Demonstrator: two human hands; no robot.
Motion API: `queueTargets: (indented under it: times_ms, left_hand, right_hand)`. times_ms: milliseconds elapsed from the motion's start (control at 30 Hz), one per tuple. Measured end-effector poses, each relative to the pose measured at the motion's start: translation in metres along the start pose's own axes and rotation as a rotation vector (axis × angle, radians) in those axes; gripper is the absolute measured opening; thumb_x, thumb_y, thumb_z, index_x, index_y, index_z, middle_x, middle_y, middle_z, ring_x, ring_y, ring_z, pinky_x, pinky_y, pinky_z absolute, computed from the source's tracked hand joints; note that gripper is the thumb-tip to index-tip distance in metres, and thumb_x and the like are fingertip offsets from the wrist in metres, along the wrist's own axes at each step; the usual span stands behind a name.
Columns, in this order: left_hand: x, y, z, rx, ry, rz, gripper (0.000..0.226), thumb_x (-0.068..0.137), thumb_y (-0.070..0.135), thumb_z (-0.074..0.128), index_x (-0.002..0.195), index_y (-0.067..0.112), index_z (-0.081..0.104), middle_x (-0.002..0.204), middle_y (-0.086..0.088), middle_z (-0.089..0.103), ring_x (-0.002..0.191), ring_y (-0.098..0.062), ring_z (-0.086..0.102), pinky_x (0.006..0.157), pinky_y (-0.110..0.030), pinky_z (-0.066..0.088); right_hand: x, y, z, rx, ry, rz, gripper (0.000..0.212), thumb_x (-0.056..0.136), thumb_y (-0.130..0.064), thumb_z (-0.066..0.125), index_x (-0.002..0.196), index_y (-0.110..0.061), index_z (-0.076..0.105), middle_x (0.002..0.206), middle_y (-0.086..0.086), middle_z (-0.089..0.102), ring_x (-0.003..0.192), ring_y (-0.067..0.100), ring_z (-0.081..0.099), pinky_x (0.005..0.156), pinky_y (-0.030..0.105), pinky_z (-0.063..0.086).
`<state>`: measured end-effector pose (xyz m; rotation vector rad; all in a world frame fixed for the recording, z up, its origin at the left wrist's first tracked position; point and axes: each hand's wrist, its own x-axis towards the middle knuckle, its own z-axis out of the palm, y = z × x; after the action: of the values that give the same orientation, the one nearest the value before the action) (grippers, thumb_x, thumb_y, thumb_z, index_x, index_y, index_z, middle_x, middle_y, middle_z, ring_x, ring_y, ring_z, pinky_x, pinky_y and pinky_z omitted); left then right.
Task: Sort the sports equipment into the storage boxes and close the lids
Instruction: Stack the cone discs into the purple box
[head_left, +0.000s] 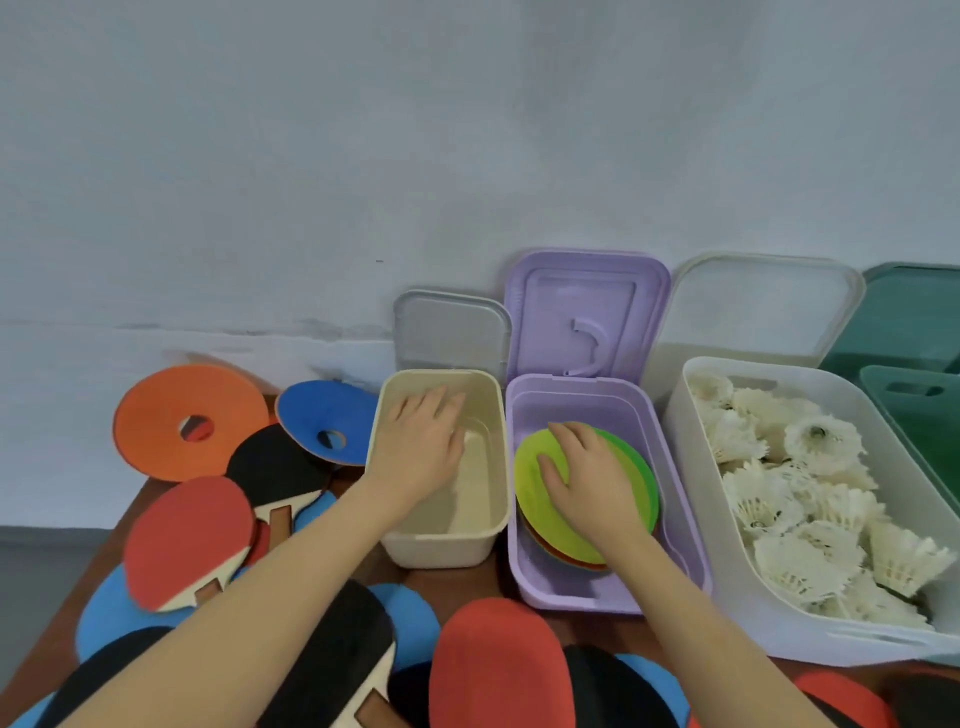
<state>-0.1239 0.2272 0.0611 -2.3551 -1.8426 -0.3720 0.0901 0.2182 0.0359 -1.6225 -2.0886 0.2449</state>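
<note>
My right hand (589, 478) lies flat, fingers spread, on a stack of flat cone discs (535, 483), yellow-green on top, inside the purple box (680, 545). My left hand (421, 441) reaches into the beige box (441, 548), palm down, with nothing visible in it. Loose orange (171, 415) and blue (317, 415) discs lie at the far left. Red and black table tennis paddles (187, 535) are scattered over the near table. The white box (737, 597) holds several shuttlecocks (810, 519).
All lids stand open against the wall: grey (452, 327), purple (587, 312), white (758, 306). A green box (914, 410) sits at the far right edge. More blue discs lie under the paddles along the near table edge.
</note>
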Motion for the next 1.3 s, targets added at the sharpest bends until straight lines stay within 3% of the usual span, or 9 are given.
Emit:
queueTargets:
  times_ms: [200, 400, 533, 633, 733, 867, 967, 1100, 1300]
  left_hand:
    - [-0.028, -0.078, -0.017, 0.006, 0.088, -0.056, 0.042, 0.08, 0.025, 0.047, 0.115, 0.006, 0.064, 0.115, -0.013, 0.064, 0.1, -0.031, 0.063, 0.085, -0.044, 0.048]
    - [-0.058, -0.177, -0.024, 0.042, 0.024, -0.126, 0.045, 0.078, 0.027, 0.041, 0.107, 0.007, 0.068, 0.108, -0.01, 0.067, 0.093, -0.027, 0.065, 0.078, -0.039, 0.051]
    - [-0.075, -0.242, -0.017, -0.006, 0.024, -0.156, 0.05, 0.078, 0.029, 0.033, 0.109, 0.007, 0.065, 0.108, -0.01, 0.065, 0.094, -0.029, 0.063, 0.08, -0.04, 0.048]
    - [-0.085, -0.289, -0.003, -0.012, 0.015, -0.219, 0.045, 0.077, 0.023, 0.046, 0.115, 0.004, 0.063, 0.116, -0.017, 0.062, 0.103, -0.035, 0.059, 0.084, -0.046, 0.046]
    - [-0.091, -0.33, 0.014, -0.049, -0.058, -0.362, 0.054, 0.083, 0.018, 0.058, 0.133, 0.003, 0.047, 0.138, -0.025, 0.041, 0.125, -0.043, 0.039, 0.1, -0.052, 0.032]
    - [-0.099, -0.375, 0.036, -0.086, -0.163, -0.588, 0.073, 0.091, 0.03, 0.048, 0.148, 0.006, 0.009, 0.151, -0.028, 0.005, 0.136, -0.044, 0.015, 0.109, -0.051, 0.015]
    - [-0.101, -0.395, 0.049, -0.139, -0.218, -0.666, 0.077, 0.094, 0.036, 0.044, 0.148, 0.006, -0.002, 0.146, -0.028, 0.022, 0.126, -0.041, 0.035, 0.102, -0.047, 0.027]
    - [-0.104, -0.412, 0.061, -0.326, -0.187, -0.651, 0.067, 0.097, 0.026, 0.038, 0.148, 0.009, -0.001, 0.108, -0.017, 0.059, 0.09, -0.035, 0.058, 0.075, -0.04, 0.043]
    - [-0.103, -0.405, 0.05, -0.514, 0.052, -0.606, 0.059, 0.095, 0.012, 0.038, 0.149, 0.015, 0.014, 0.081, -0.01, 0.058, 0.068, -0.024, 0.055, 0.06, -0.041, 0.046]
  right_hand:
    - [0.032, -0.078, 0.026, -0.011, -0.017, -0.1, 0.051, 0.086, -0.042, 0.04, 0.121, -0.009, 0.057, 0.113, 0.011, 0.061, 0.098, 0.036, 0.058, 0.079, 0.043, 0.049]
    - [0.055, -0.166, 0.074, 0.008, -0.054, -0.19, 0.046, 0.087, -0.038, 0.045, 0.122, -0.012, 0.057, 0.108, 0.006, 0.062, 0.097, 0.029, 0.058, 0.08, 0.038, 0.047]
    - [0.075, -0.208, 0.111, 0.145, -0.151, -0.145, 0.044, 0.093, -0.036, 0.051, 0.131, -0.015, 0.051, 0.12, 0.002, 0.057, 0.11, 0.02, 0.053, 0.091, 0.028, 0.04]
    - [0.091, -0.232, 0.137, 0.077, -0.195, -0.14, 0.047, 0.093, -0.039, 0.051, 0.135, -0.018, 0.047, 0.128, 0.002, 0.054, 0.116, 0.02, 0.05, 0.096, 0.032, 0.039]
    - [0.105, -0.248, 0.167, -0.091, -0.293, -0.133, 0.054, 0.092, -0.044, 0.05, 0.139, -0.019, 0.041, 0.133, 0.001, 0.052, 0.122, 0.021, 0.047, 0.098, 0.036, 0.035]
    - [0.115, -0.253, 0.208, -0.185, -0.36, -0.069, 0.055, 0.091, -0.042, 0.052, 0.139, -0.018, 0.039, 0.122, 0.004, 0.059, 0.113, 0.023, 0.053, 0.094, 0.037, 0.036]
    - [0.115, -0.253, 0.227, -0.168, -0.281, -0.08, 0.031, 0.091, -0.022, 0.053, 0.122, -0.018, 0.056, 0.093, 0.003, 0.067, 0.088, 0.024, 0.061, 0.081, 0.034, 0.039]
    - [0.113, -0.253, 0.238, -0.184, -0.117, -0.084, 0.016, 0.085, -0.006, 0.055, 0.089, -0.015, 0.067, 0.066, 0.004, 0.064, 0.06, 0.024, 0.058, 0.058, 0.032, 0.041]
    - [0.112, -0.264, 0.228, -0.095, 0.193, -0.139, 0.03, 0.075, 0.005, 0.066, 0.1, -0.01, 0.071, 0.071, 0.003, 0.068, 0.063, 0.023, 0.061, 0.061, 0.034, 0.048]
